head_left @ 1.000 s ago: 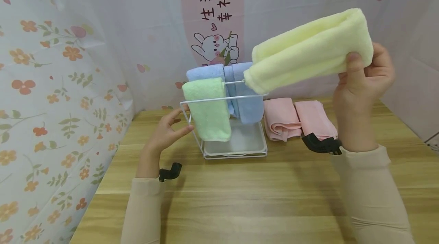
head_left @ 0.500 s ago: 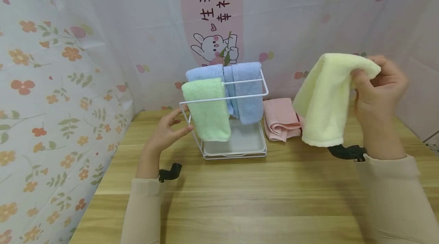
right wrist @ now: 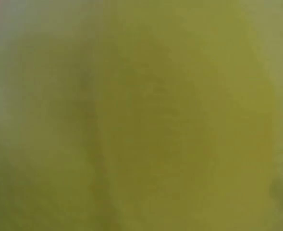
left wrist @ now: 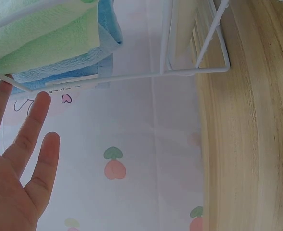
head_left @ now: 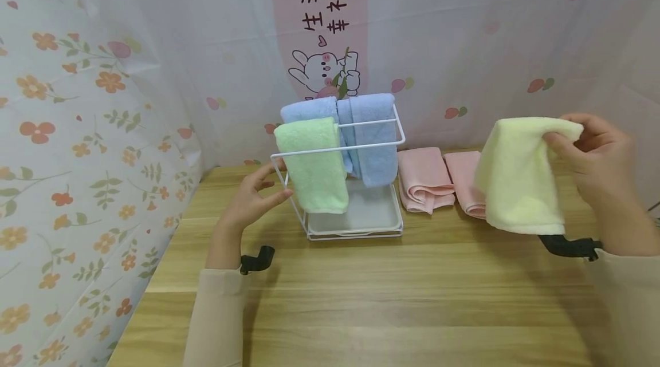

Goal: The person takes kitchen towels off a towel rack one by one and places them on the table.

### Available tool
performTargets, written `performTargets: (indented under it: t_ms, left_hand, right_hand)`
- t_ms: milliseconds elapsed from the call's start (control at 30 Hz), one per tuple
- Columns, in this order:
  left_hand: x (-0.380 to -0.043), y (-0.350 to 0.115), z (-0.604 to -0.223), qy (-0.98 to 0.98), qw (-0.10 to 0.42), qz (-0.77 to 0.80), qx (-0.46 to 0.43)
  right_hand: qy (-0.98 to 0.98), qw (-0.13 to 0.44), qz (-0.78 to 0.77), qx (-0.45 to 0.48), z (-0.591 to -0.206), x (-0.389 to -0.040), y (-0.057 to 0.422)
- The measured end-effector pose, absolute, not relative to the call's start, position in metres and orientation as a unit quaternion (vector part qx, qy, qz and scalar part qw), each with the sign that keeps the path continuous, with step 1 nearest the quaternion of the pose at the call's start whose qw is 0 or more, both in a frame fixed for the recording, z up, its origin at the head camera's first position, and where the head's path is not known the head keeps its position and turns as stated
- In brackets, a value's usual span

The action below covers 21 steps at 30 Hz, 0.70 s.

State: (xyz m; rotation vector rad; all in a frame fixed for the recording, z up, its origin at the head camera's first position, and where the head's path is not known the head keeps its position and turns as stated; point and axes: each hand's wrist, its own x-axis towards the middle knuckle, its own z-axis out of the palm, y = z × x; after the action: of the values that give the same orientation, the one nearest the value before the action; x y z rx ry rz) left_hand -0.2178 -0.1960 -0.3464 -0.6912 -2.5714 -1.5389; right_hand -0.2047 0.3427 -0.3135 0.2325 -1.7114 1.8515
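My right hand (head_left: 600,155) pinches one end of a pale yellow towel (head_left: 523,178) between thumb and fingers. The rest of the towel droops left of the hand, overlapping a folded pink towel. Blurred yellow cloth (right wrist: 170,115) fills the right wrist view. My left hand (head_left: 252,198) is at the left side of a white wire towel rack (head_left: 356,147), thumb at the front post and forefinger further back. In the left wrist view its fingers (left wrist: 30,130) are fairly straight, some tips at the wire. A green towel (head_left: 314,166) hangs on the rack's front.
Blue towels (head_left: 373,143) hang further back on the rack, over a white tray (head_left: 368,212) in its base. Right of it lie two folded pink towels (head_left: 425,175) on the wooden table (head_left: 361,298). A printed curtain (head_left: 464,29) stands close behind.
My right hand has moved right and down with the yellow towel, away from above the rack. The towel has gone from held out sideways to drooping. The left hand stays at the rack.
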Motion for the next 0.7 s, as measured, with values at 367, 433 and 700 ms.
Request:
performTargets:
  t_ms: [367, 433, 700]
  left_hand:
    - [-0.219, -0.197, -0.348, -0.835, 0.031, -0.500, -0.228]
    - [-0.219, -0.197, -0.348, -0.834, 0.033, -0.500, -0.229]
    - [-0.218, -0.197, -0.349, -0.839, 0.033, -0.496, -0.221]
  right_hand:
    - [-0.856, 0.201, 0.477, 0.012, -0.315, -0.197, 0.388]
    - [-0.872, 0.178, 0.456, 0.007, -0.316, -0.198, 0.394]
    - [-0.895, 0.090, 0.437, 0.004, -0.339, -0.221, 0.414]
